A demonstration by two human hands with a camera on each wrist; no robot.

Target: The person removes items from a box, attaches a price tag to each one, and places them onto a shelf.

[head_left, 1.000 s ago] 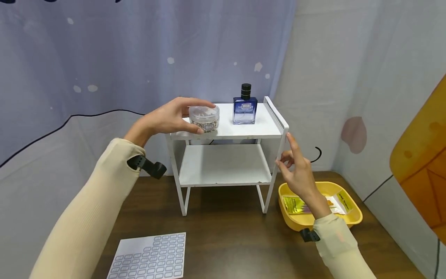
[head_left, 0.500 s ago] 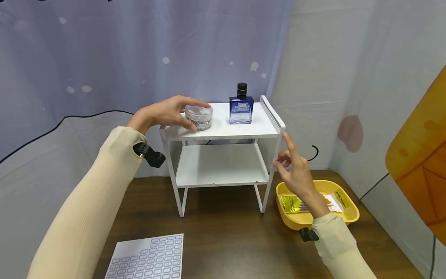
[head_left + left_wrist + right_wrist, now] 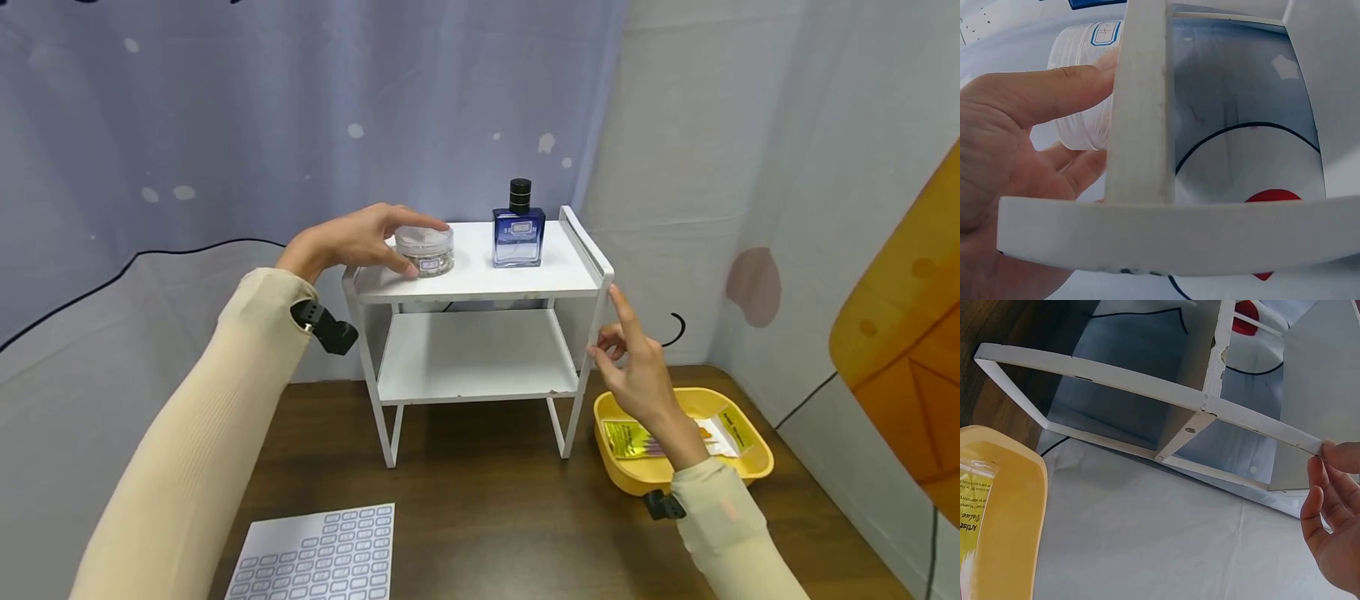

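Note:
A round clear plastic jar (image 3: 435,244) with a small label stands on the top left of a white two-tier shelf (image 3: 480,283). My left hand (image 3: 352,240) grips it from the left, thumb low at the front and a finger over the lid. In the left wrist view the shelf's frame hides part of the jar (image 3: 1072,47). My right hand (image 3: 637,362) holds the shelf's right front upright; in the right wrist view the thumb and fingers of that hand (image 3: 1338,519) pinch its edge. A blue perfume bottle (image 3: 519,237) with a black cap stands right of the jar.
A yellow basin (image 3: 761,467) holding packets (image 3: 626,439) stands on the brown table (image 3: 480,508) at the right. At the front left lies a sheet of labels (image 3: 315,554), its upper left part bare. Curtains (image 3: 315,100) hang behind.
The jar, in my left hand, has shifted slightly left and back on the top shelf. The head view has shifted a little. My right hand stays on the upright.

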